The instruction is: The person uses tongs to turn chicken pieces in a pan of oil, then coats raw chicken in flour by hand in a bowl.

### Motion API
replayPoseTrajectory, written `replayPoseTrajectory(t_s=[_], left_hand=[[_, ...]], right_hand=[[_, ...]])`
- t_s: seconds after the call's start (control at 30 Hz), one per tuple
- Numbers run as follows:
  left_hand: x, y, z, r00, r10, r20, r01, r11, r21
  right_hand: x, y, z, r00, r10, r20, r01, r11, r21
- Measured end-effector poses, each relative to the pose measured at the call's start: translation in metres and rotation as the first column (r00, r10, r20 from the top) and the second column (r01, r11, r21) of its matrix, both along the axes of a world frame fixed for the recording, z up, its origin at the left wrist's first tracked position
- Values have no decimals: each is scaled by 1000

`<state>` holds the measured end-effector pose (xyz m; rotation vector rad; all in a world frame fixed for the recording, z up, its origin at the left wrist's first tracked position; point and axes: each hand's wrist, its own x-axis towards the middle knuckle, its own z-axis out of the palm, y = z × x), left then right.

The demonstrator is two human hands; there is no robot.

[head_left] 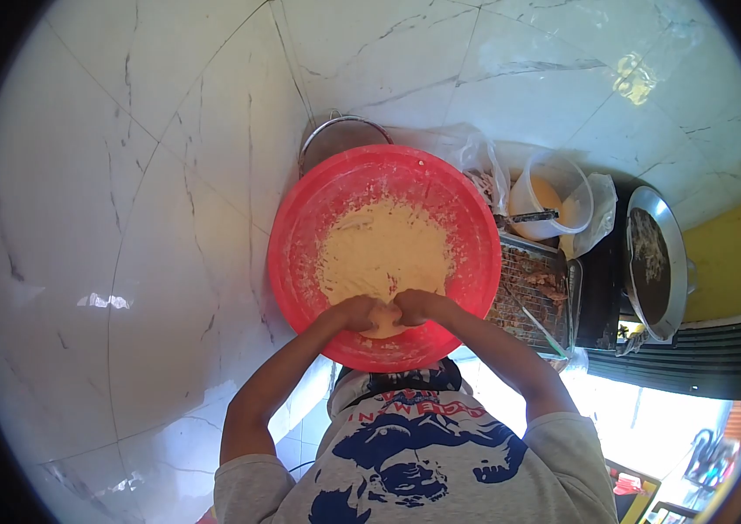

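Observation:
A large red plastic basin [300,244] stands in front of my body, with pale yellow flour-like powder [388,244] heaped over its bottom and dusted up its sides. Both of my hands are inside the basin's near part, close together over the powder. My left hand [360,313] is curled, its fingertips turned inward and coated with powder. Beside it, my right hand [416,307] is closed in a similar way. Something pale lies between them, but what the fingers hold is hidden.
To the right are a wire rack with brown fried-looking pieces [532,284], tongs [545,332], a clear plastic tub [575,196] and a plastic bag [479,157]. Farther right sits a wide metal pan [672,236] with dark oil. Marbled tile walls [169,218] stand left and behind.

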<state>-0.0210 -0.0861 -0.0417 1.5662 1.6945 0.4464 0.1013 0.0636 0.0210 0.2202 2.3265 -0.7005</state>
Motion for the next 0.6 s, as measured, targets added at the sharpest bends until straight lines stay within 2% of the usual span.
replayPoseTrajectory(t_s=[0.03, 0.1, 0.13, 0.2, 0.27, 0.33, 0.4, 0.43, 0.47, 0.5, 0.6], left_hand=[[4, 1, 3, 1000, -2, -1, 2, 1000, -1], [12, 6, 10, 973, -232, 9, 229, 948, -220], [11, 7, 10, 973, -232, 9, 228, 948, -221], [7, 8, 11, 982, -163, 99, 187, 924, -333], [-1, 12, 4, 984, -119, 132, 159, 921, -355], [-6, 11, 6, 984, -75, 161, 131, 918, -375], [-6, 5, 8, 994, 93, 53, -86, 989, -120], [-6, 4, 5, 994, 92, 51, -86, 989, -120], [-3, 4, 2, 998, 1, 67, 11, 983, -186], [0, 4, -1, 992, -88, 90, 108, 962, -249], [15, 4, 9, 992, -128, 7, 122, 931, -343]], right_hand=[[1, -5, 3, 997, 56, 47, -54, 998, -39], [3, -11, 2, 990, 114, 88, -107, 991, -78], [5, -13, -5, 991, 109, 72, -102, 990, -94], [5, -11, -17, 993, 107, 57, -100, 989, -110], [6, -2, -30, 990, -67, 124, 99, 957, -274], [7, 3, -22, 989, -134, 61, 145, 963, -229], [6, 2, -21, 981, -195, -5, 190, 963, -189], [3, 0, -24, 993, -116, 28, 119, 981, -153], [1, -2, -27, 997, -38, 64, 46, 992, -118], [2, -9, -23, 997, -39, 62, 46, 992, -117], [5, -22, -8, 997, 21, 68, -16, 997, -73]])
